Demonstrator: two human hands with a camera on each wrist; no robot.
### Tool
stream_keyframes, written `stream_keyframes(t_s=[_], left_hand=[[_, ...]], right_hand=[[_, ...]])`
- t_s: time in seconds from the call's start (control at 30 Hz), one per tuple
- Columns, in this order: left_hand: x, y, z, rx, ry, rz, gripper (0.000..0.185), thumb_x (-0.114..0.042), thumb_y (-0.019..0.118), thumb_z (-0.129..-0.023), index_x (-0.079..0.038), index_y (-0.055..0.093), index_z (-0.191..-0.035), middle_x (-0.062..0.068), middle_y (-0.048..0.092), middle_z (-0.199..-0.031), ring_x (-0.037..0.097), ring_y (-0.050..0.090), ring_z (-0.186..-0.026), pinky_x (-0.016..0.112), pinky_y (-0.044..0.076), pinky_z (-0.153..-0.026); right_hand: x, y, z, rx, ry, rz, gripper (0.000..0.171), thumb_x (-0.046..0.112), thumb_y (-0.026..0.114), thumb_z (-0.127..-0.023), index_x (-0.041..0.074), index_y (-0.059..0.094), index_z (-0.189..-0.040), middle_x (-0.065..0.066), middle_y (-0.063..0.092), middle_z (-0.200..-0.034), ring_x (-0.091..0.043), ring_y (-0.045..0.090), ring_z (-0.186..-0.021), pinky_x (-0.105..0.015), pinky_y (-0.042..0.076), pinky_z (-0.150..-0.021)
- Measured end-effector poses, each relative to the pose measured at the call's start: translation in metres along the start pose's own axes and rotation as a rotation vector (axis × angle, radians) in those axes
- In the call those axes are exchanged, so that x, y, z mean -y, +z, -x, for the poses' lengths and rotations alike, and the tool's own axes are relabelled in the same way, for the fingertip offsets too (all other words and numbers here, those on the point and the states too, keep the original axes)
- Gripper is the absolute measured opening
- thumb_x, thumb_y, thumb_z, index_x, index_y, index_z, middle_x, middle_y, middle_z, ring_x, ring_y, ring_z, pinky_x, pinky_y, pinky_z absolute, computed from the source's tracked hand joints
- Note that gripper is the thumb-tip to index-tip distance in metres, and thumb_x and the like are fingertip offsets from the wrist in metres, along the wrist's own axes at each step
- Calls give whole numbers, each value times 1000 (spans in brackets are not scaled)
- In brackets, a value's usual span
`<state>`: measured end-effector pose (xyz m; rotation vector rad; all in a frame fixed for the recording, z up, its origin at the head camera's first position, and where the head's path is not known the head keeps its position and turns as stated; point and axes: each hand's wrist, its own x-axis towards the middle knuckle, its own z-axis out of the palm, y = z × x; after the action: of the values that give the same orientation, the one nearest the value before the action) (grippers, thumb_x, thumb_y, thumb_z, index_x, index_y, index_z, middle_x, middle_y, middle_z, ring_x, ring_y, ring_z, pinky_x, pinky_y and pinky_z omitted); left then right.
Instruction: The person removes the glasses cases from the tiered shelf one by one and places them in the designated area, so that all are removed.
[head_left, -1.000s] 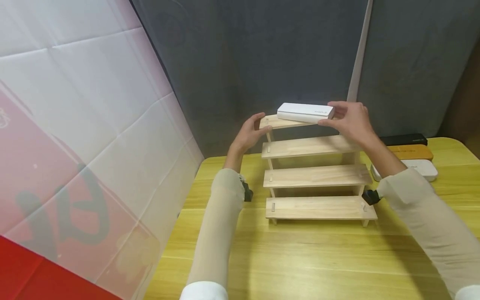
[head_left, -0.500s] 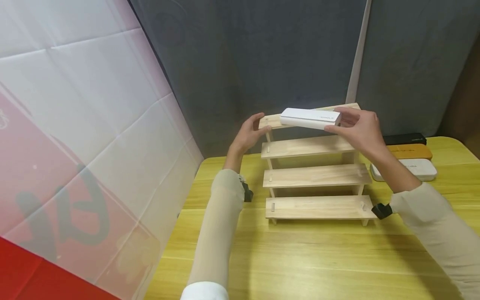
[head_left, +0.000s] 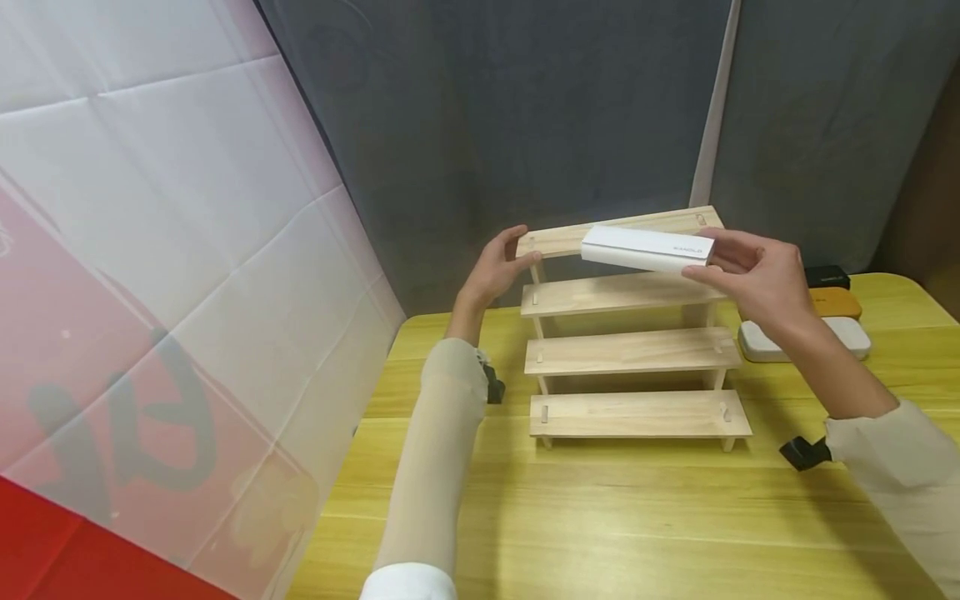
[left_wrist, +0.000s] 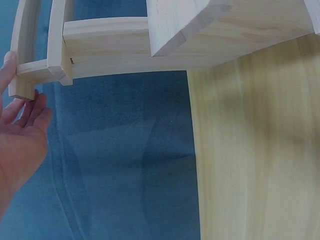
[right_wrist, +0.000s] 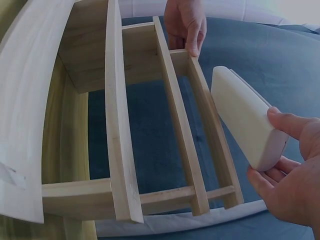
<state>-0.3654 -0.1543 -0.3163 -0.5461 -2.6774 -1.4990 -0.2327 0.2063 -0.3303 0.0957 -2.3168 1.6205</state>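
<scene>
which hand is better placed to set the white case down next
Right, most likely. The right hand already pinches the white case by its end, clear of the wooden rack. The left hand rests against the rack's top-left corner.

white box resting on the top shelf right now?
No. In the head view the white box is held off the wooden rack by the right hand, in front of the top shelf, not on it.

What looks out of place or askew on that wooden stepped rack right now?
Nothing stands out. The wooden rack stands level on the table, all four steps bare. The right hand holds the white case clear of the top step; the left hand touches its left end.
</scene>
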Motion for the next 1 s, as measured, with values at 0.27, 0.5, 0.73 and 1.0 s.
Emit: stream_keyframes(t_s=[0.27, 0.5, 0.73, 1.0], left_hand=[[0, 0, 0, 8, -9, 10, 70, -24, 72, -105, -4, 39, -163, 12, 42, -167, 27, 43, -151, 34, 41, -121], [1, 0, -1, 11, 6, 32, 70, -20, 72, -105, -1, 37, -163, 16, 45, -164, 28, 47, -148, 34, 43, -119], [3, -1, 0, 13, -3, 28, 71, -22, 72, -105, -2, 37, -163, 14, 44, -164, 27, 47, -148, 35, 43, -119], [1, -2, 0, 9, -2, 18, 70, -24, 73, -104, -4, 39, -163, 12, 42, -167, 26, 42, -152, 33, 39, -122]], right_hand=[[-6, -20, 17, 27, -4, -107, 59, 20, 87, -91, 5, 65, -144, 15, 73, -124, 13, 67, -106, -9, 55, -85], [-15, -36, 31, 26, 0, -116, 55, 14, 86, -92, 5, 66, -142, 25, 69, -115, 13, 67, -102, -9, 55, -82], [-26, -47, 43, -11, 8, -89, 55, 14, 86, -92, 4, 66, -142, 23, 68, -117, 14, 67, -103, -8, 54, -84], [-41, -63, 53, -13, -16, -129, 53, 1, 82, -92, 3, 66, -143, 23, 70, -121, 13, 66, -108, -8, 54, -87]])
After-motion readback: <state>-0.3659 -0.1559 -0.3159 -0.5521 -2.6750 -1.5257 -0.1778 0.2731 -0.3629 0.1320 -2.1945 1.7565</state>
